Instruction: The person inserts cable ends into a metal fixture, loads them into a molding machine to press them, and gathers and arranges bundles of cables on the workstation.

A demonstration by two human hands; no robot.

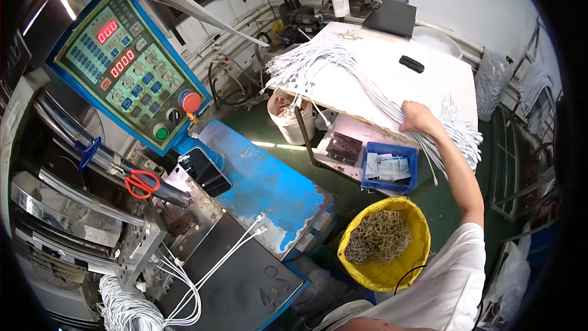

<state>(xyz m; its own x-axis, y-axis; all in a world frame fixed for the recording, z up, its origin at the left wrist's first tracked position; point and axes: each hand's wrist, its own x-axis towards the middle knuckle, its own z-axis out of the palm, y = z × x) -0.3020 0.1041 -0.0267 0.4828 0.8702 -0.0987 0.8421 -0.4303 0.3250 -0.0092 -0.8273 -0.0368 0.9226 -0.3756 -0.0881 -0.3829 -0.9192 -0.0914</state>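
My right arm reaches out to the white table (444, 83) at the far right. There my right hand (419, 117) is closed over a bundle of white cables (373, 89), its fingers curled round some of the strands. The bundle runs across the tabletop, with connector ends fanned out at its left end and more ends hanging over the near right edge. How many strands are in the grip is hidden by the hand. My left hand is out of sight.
A machine with a control panel (131, 73) stands left, with red-handled scissors (142, 184) and a phone (205, 171) near it. White cables (229, 251) lie on its dark plate. A yellow bin (422, 227) of scraps and a blue basket (416, 165) sit below the table.
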